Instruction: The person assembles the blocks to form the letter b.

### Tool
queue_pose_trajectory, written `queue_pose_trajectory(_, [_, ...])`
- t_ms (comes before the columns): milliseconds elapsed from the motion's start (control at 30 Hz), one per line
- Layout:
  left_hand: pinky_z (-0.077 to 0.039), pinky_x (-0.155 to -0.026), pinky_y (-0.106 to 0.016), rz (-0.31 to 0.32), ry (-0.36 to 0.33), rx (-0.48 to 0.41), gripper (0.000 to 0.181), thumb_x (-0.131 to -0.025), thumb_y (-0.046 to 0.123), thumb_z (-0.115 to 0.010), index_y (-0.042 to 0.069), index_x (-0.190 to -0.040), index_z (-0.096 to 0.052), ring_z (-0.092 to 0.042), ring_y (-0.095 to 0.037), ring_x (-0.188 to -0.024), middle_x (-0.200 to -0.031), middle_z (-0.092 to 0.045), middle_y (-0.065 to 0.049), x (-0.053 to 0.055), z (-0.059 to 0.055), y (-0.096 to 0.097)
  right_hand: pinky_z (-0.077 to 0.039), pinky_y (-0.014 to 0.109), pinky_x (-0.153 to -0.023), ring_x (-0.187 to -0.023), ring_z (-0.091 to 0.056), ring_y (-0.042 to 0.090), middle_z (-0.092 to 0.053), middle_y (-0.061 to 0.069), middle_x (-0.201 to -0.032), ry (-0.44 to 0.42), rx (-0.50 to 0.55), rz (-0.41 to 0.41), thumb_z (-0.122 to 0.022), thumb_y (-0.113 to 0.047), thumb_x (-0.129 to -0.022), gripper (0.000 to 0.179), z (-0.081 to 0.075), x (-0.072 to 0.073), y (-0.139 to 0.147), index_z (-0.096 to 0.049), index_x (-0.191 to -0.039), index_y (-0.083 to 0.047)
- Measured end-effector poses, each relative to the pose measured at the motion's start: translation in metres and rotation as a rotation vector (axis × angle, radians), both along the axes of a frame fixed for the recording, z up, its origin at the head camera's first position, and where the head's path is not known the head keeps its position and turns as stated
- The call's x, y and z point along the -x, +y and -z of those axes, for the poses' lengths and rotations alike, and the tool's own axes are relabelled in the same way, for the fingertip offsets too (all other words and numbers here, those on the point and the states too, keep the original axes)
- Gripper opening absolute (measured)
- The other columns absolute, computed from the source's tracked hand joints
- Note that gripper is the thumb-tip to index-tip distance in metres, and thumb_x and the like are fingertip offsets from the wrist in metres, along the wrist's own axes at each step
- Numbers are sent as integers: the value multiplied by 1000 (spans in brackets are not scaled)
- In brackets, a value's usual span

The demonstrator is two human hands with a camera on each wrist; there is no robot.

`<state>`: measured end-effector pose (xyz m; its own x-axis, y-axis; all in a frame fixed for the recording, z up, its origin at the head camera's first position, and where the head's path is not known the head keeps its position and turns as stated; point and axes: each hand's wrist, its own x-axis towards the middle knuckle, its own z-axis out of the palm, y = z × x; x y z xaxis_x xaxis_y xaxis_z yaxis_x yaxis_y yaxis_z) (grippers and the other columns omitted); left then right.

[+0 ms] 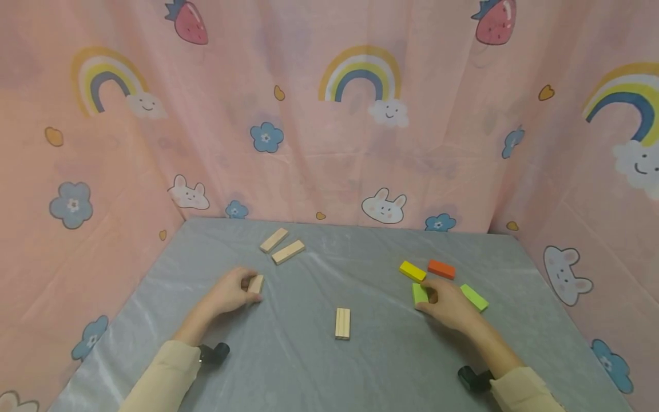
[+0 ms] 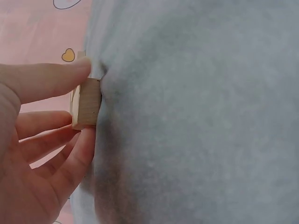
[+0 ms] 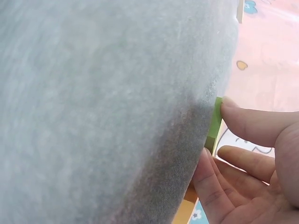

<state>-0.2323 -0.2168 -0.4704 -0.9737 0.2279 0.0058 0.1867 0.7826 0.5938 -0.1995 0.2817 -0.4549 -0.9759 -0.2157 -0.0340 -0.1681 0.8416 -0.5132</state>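
On the left of the table my left hand (image 1: 235,290) pinches a plain wooden block (image 1: 255,284) between thumb and fingers. The left wrist view shows the block's end (image 2: 88,103) between the thumb and the fingertips, close to the cloth. Over on the right, my right hand (image 1: 449,302) pinches a light green block (image 1: 419,294). In the right wrist view a thin side of the green block (image 3: 214,122) shows between thumb and fingers, at the cloth. Beside that hand lie a yellow block (image 1: 412,271), an orange block (image 1: 441,269) and a second green block (image 1: 473,297).
Two plain wooden blocks (image 1: 288,252) lie beyond my left hand. Wooden blocks placed side by side (image 1: 342,324) are near the middle of the grey cloth-covered table (image 1: 309,372). A pink patterned curtain (image 1: 309,171) hangs along the table's back and sides.
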Motion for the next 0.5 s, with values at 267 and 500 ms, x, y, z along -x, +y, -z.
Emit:
queue_pose_trajectory(267, [-53,-90,-50,1,0,-18,57,-81,20,-87,-5,-128,-65,-62,-28,-104,-121,-64,-17,-2,-1,5,-55,42,-73,-84,-58,21,-66,10,-100,-10,-8,10,-81,-23,-87,56,0,1,0,-62,-128,9])
queue_pose_trajectory(500, [-52,-87,-48,43,35,6,56,-81,23,-87,-5,-126,-67,-58,-23,-98,-118,-64,-15,-3,0,16,-55,42,-73,-84,-59,21,-66,10,-101,-19,-11,16,-81,-22,-87,57,-1,0,-1,-61,-130,10])
